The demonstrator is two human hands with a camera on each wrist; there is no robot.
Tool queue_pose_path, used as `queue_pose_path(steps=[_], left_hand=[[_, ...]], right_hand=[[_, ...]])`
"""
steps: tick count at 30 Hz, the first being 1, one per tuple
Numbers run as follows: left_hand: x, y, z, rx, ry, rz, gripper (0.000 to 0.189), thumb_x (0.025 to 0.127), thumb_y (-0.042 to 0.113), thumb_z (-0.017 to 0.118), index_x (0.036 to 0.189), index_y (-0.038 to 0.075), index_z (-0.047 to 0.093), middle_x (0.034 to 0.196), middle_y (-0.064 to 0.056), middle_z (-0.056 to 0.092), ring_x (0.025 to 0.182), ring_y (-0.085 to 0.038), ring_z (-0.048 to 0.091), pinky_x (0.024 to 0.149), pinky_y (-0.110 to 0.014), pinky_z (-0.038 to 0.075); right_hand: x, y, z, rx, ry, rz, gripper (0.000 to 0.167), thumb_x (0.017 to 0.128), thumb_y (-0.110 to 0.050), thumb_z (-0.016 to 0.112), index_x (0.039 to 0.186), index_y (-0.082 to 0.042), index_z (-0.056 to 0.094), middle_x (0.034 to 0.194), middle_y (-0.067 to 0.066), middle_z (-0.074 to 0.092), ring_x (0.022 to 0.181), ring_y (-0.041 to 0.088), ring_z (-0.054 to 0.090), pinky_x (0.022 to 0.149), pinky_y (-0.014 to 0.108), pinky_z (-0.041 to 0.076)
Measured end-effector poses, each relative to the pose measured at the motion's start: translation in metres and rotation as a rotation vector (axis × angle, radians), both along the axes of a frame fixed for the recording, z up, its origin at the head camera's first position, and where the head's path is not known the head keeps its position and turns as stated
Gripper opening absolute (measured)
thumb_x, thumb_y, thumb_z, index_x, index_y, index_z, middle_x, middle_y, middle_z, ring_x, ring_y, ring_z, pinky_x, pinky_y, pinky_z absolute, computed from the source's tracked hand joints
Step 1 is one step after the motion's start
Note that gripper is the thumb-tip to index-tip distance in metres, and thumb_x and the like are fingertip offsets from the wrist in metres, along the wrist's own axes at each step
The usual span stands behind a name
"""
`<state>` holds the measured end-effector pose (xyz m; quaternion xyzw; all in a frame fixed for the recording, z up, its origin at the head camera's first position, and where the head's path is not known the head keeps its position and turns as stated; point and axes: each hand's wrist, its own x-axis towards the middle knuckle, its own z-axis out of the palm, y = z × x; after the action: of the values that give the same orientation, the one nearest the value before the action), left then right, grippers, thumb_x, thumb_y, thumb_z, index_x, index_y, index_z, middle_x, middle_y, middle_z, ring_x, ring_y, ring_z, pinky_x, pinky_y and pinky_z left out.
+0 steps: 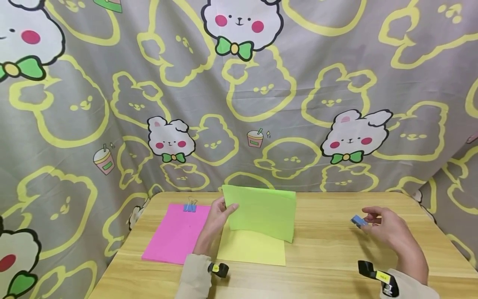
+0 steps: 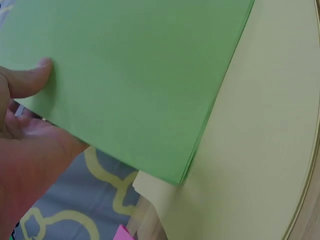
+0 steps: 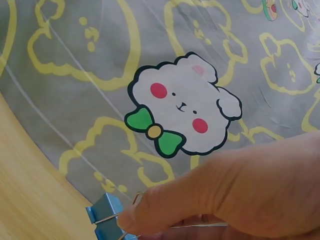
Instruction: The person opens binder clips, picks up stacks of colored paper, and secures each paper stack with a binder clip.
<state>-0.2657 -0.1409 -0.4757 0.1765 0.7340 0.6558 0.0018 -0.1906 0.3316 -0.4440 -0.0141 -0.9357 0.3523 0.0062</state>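
My left hand [image 1: 218,218] pinches the left edge of a stack of green paper [image 1: 263,211], thumb on the front face and fingers behind. The green stack is tilted up over a sheet of yellow paper [image 1: 250,249] lying on the table. In the left wrist view, several layers show along the edge of the green paper [image 2: 120,90]. Off to the right, my right hand [image 1: 388,226] holds a blue binder clip [image 1: 359,221] above the table. The right wrist view shows the thumb against the wire handles of the binder clip [image 3: 107,217].
Left of the yellow paper lies pink paper [image 1: 177,232] with another blue binder clip [image 1: 189,207] on its top edge. All of this is on a wooden table [image 1: 321,265]. A grey curtain [image 1: 291,99] with cartoon prints hangs behind and at the sides.
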Motion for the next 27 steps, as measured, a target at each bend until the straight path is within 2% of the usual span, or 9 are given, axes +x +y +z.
queue_pose_path(steps=[4, 8, 13, 20, 23, 27], left_hand=[[0.0, -0.005, -0.003, -0.04, -0.043, -0.049, 0.024, 0.101, 0.006, 0.061, 0.124, -0.002, 0.064, 0.114, -0.01, 0.069, 0.108, -0.022, 0.062, 0.101, -0.042, 0.046], [-0.001, -0.006, -0.006, -0.074, -0.066, -0.105, 0.028, 0.102, 0.005, 0.059, 0.127, -0.006, 0.062, 0.123, -0.015, 0.069, 0.119, -0.025, 0.06, 0.108, -0.049, 0.043], [-0.002, -0.005, -0.012, -0.09, -0.085, -0.134, 0.032, 0.104, 0.007, 0.058, 0.133, -0.006, 0.059, 0.129, -0.018, 0.067, 0.126, -0.029, 0.059, 0.114, -0.053, 0.038], [-0.003, -0.003, -0.015, -0.079, -0.076, -0.118, 0.032, 0.104, 0.006, 0.057, 0.134, -0.004, 0.061, 0.127, -0.015, 0.069, 0.123, -0.026, 0.062, 0.112, -0.048, 0.042], [-0.002, -0.002, -0.013, -0.074, -0.08, -0.105, 0.031, 0.104, 0.007, 0.058, 0.133, -0.003, 0.062, 0.125, -0.014, 0.071, 0.12, -0.025, 0.063, 0.111, -0.048, 0.043], [-0.002, -0.001, -0.012, -0.081, -0.08, -0.091, 0.029, 0.103, 0.007, 0.059, 0.131, -0.002, 0.064, 0.121, -0.013, 0.072, 0.117, -0.024, 0.064, 0.109, -0.048, 0.044]], right_hand=[[-0.001, 0.001, -0.001, 0.026, 0.018, -0.001, 0.062, 0.09, -0.012, 0.075, 0.138, 0.016, 0.048, 0.117, 0.034, 0.062, 0.114, 0.057, 0.057, 0.085, 0.062, 0.051], [-0.002, 0.002, -0.002, 0.038, 0.0, 0.005, 0.066, 0.092, -0.017, 0.074, 0.14, 0.018, 0.046, 0.115, 0.03, 0.061, 0.115, 0.058, 0.057, 0.082, 0.057, 0.054], [-0.002, 0.002, -0.003, 0.054, -0.013, 0.001, 0.068, 0.092, -0.021, 0.074, 0.139, 0.019, 0.045, 0.113, 0.028, 0.062, 0.116, 0.058, 0.056, 0.082, 0.057, 0.053], [-0.001, 0.002, -0.002, 0.059, -0.007, -0.004, 0.068, 0.093, -0.023, 0.074, 0.137, 0.02, 0.046, 0.111, 0.031, 0.063, 0.112, 0.058, 0.057, 0.084, 0.062, 0.05], [-0.001, 0.001, -0.002, 0.036, -0.006, -0.003, 0.065, 0.093, -0.022, 0.074, 0.136, 0.019, 0.047, 0.106, 0.025, 0.066, 0.107, 0.054, 0.061, 0.082, 0.059, 0.052], [-0.002, -0.001, -0.001, -0.014, -0.031, -0.005, 0.063, 0.094, -0.024, 0.072, 0.137, 0.016, 0.049, 0.109, 0.025, 0.068, 0.106, 0.047, 0.063, 0.08, 0.051, 0.053]])
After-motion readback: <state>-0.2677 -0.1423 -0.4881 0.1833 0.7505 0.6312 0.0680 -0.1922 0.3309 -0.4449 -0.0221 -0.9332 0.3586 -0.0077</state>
